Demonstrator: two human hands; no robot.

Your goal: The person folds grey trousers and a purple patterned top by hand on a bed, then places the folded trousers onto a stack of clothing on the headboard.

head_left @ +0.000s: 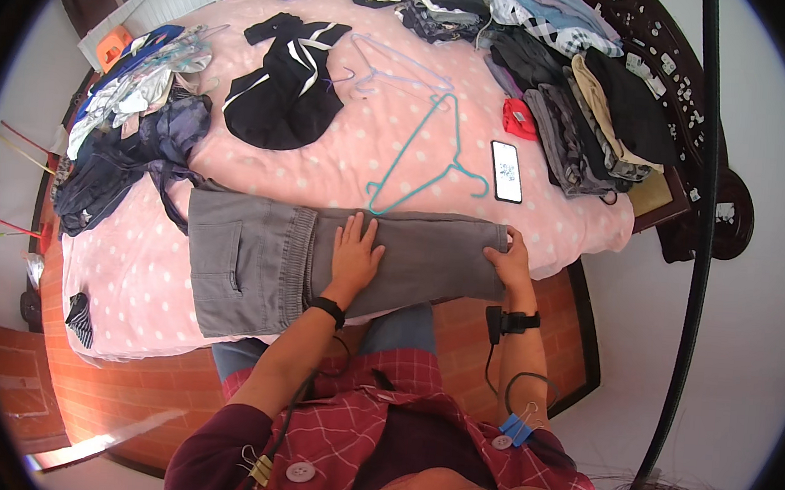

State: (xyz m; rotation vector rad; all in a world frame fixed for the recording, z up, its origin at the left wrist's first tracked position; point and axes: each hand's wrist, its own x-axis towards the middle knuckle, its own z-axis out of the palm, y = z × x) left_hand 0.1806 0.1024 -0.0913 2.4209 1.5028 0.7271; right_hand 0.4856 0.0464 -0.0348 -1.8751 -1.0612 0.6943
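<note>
A pair of grey trousers (401, 250) lies across the near edge of the bed, its folded waist part with an elastic band and a pocket toward the left. My left hand (355, 253) rests flat on the cloth just right of the waistband, fingers spread. At the right end of the trousers my right hand (510, 258) grips the edge, thumb and fingers closed round it. Just beyond the cloth lies a teal hanger (455, 136). A phone (506, 172) with a lit screen lies beyond my right hand.
A pink dotted bedspread (134, 300) covers the bed. Black clothing (284, 101) and a lilac hanger (396, 68) lie farther back. Clothes are heaped at left (137, 127); folded piles (584, 113) stand at right, beside a red bundle (519, 119). A black cable (699, 221) hangs at right.
</note>
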